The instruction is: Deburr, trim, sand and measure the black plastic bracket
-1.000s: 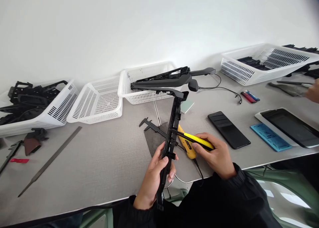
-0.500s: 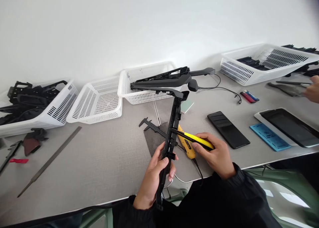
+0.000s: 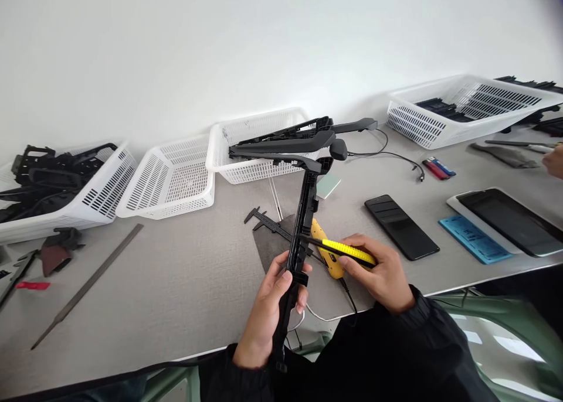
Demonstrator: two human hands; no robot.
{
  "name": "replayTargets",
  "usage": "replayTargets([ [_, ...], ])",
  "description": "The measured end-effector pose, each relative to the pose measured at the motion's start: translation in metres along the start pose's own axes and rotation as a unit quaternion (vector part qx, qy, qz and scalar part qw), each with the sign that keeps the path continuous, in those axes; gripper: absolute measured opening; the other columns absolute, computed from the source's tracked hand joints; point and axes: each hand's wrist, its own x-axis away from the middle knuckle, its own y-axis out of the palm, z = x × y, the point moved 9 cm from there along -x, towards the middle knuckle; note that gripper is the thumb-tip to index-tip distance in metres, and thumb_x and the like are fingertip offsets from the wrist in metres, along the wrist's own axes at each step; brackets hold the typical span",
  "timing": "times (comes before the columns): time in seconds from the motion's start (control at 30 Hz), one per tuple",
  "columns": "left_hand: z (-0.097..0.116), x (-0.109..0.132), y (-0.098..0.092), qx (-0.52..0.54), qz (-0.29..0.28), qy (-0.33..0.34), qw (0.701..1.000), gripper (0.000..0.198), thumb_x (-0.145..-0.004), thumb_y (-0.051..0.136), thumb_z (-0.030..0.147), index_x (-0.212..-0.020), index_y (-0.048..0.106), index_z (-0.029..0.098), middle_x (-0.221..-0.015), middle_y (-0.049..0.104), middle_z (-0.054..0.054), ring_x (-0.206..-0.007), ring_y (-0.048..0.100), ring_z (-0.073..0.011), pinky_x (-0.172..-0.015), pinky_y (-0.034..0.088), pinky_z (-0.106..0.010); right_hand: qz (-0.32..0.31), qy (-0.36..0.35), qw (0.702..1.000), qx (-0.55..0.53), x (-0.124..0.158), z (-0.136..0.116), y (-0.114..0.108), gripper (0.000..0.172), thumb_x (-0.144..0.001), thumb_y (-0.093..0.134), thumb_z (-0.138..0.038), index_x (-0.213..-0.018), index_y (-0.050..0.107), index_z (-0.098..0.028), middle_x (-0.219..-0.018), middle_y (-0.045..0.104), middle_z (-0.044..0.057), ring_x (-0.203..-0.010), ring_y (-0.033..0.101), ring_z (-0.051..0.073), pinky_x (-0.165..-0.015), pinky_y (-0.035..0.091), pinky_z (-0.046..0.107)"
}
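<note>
Both hands are engaged: from my remote post I grip the long black strip over the front edge of the table with the left hand and pinch the yellow knife in the right hand. Its dark tip now sits slightly lower along the strip, suggesting work progressing lengthwise.

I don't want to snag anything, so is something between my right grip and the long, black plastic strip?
Only the slim yellow-and-black cutter your right grip holds, its dark end at the strip. The yellow corded tool lies below, on the gray table.
</note>
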Motion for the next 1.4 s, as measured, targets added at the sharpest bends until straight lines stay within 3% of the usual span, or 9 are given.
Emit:
replayTargets([
  [0.17,-0.001,-0.001,-0.004,0.005,0.011,0.001,1.0,0.051,-0.099,0.079,0.041,-0.143,0.059,0.026,-0.125,0.073,-0.011,-0.068,0.066,-0.0109,-0.06,0.05,-0.026,-0.086,-0.021,0.996,-0.034,0.002,-0.003,0.014,0.017,-0.095,0.078,-0.038,-0.103,0.08,-0.023,-0.094,0.082,0.005,-0.077,0.076,0.022,-0.07,0.059,0.031],
  [0.33,-0.002,-0.003,-0.008,0.012,0.016,0.001,1.0,0.054,-0.098,0.079,0.041,-0.146,0.058,0.028,-0.117,0.072,-0.008,-0.066,0.064,-0.0104,-0.06,0.048,-0.026,-0.043,-0.003,0.999,0.001,0.0,0.0,0.007,0.014,-0.096,0.077,-0.037,-0.101,0.08,-0.024,-0.091,0.083,0.004,-0.077,0.076,0.022,-0.071,0.058,0.031],
  [0.83,0.002,0.0,-0.004,0.069,0.002,-0.006,0.998,0.059,-0.096,0.074,0.037,-0.152,0.055,0.032,-0.109,0.066,-0.004,-0.061,0.057,-0.0072,-0.058,0.041,-0.023,-0.051,-0.022,0.998,0.011,0.0,-0.004,0.009,0.015,-0.096,0.076,-0.036,-0.102,0.079,-0.024,-0.092,0.082,0.005,-0.077,0.076,0.022,-0.07,0.059,0.031],
  [0.97,0.004,0.001,-0.003,0.065,-0.002,-0.004,0.998,0.061,-0.096,0.071,0.036,-0.154,0.053,0.032,-0.109,0.064,-0.003,-0.061,0.056,-0.0067,-0.057,0.039,-0.023,-0.078,-0.034,0.996,0.001,0.001,-0.008,0.014,0.016,-0.095,0.078,-0.037,-0.103,0.08,-0.024,-0.097,0.084,0.006,-0.082,0.078,0.024,-0.074,0.06,0.033],
  [1.13,0.008,0.006,0.002,0.067,-0.016,-0.003,0.998,0.074,-0.093,0.07,0.035,-0.162,0.046,0.033,-0.101,0.063,-0.002,-0.062,0.056,-0.0088,-0.057,0.039,-0.023,-0.004,0.015,0.999,0.028,-0.001,-0.003,0.001,0.019,-0.096,0.075,-0.041,-0.099,0.08,-0.023,-0.092,0.083,0.006,-0.078,0.076,0.024,-0.071,0.059,0.034],
  [1.4,0.011,0.009,0.015,0.03,-0.066,0.004,0.997,0.081,-0.097,0.07,0.049,-0.17,0.041,0.029,-0.09,0.059,-0.001,-0.063,0.054,-0.0119,-0.059,0.041,-0.027,0.007,0.033,0.998,0.045,-0.003,-0.001,0.001,0.022,-0.097,0.073,-0.043,-0.1,0.081,-0.023,-0.093,0.084,0.006,-0.079,0.077,0.025,-0.072,0.059,0.034],
])
